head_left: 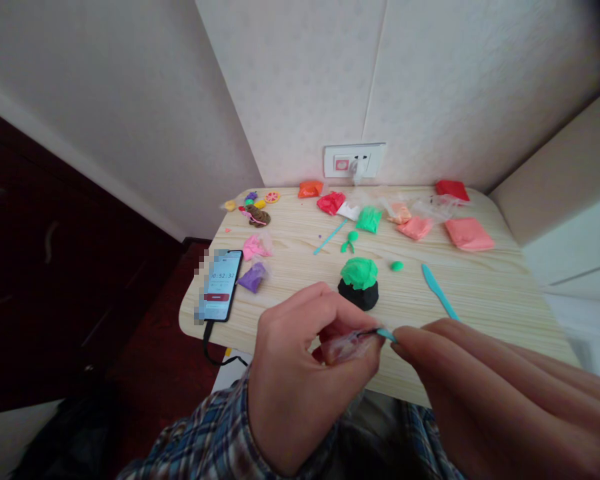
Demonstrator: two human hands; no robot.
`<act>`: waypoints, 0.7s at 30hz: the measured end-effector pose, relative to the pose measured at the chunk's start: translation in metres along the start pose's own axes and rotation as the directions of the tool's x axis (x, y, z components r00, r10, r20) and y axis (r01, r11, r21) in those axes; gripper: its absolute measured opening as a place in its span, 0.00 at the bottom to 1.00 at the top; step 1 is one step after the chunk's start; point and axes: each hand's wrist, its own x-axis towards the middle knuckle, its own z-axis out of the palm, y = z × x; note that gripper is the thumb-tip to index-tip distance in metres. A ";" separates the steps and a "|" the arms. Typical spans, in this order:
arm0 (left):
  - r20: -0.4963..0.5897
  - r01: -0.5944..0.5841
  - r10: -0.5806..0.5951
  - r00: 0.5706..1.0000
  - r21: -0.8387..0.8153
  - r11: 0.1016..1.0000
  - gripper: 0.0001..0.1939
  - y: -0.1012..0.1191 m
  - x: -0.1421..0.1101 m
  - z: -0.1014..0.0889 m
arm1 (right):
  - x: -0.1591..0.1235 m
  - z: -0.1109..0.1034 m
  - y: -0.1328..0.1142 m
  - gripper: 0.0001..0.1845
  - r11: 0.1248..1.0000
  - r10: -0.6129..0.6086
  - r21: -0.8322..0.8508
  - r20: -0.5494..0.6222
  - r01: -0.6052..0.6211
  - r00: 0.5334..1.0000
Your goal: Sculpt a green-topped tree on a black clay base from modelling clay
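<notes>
My left hand [300, 360] pinches a small clear plastic bag [347, 346] between thumb and fingers, above the table's front edge. The fingers of my right hand [485, 373] are closed on a light-blue modelling tool [388, 335], whose dark end meets the bag at my left fingertips. Whether that dark end is clay on the tool cannot be made out. Just beyond my hands stands a crumpled green clay dome [360, 272] on a black clay base [354, 292]. A green clay ball [397, 266] and a forked green clay piece [349, 242] lie near it.
A blue plastic knife [439, 290] and a thin blue stick [330, 238] lie on the wooden table [510, 300]. Several bagged clay packs, including a green one [369, 219], line the back. On the left are a phone [223, 287] with a cable, and a brown clay figure [258, 216].
</notes>
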 end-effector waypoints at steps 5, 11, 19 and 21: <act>0.016 -0.041 0.040 0.999 0.030 0.999 0.08 -0.002 0.001 0.000 | 0.003 0.003 -0.001 0.16 1.000 0.014 0.017 -0.013 -0.014 1.000; 0.067 0.021 -0.018 0.998 -0.042 0.999 0.07 -0.006 0.002 -0.001 | 0.011 0.001 -0.002 0.12 0.996 0.056 0.069 0.040 -0.058 0.998; 0.176 0.232 -0.197 0.964 -0.212 0.949 0.05 -0.007 0.006 -0.003 | 0.008 0.005 -0.004 0.05 0.930 0.283 0.235 0.032 -0.282 0.959; 0.196 0.250 -0.209 0.958 -0.216 0.944 0.04 -0.010 0.006 -0.002 | 0.005 0.004 -0.002 0.05 0.917 0.326 0.234 0.027 -0.323 0.945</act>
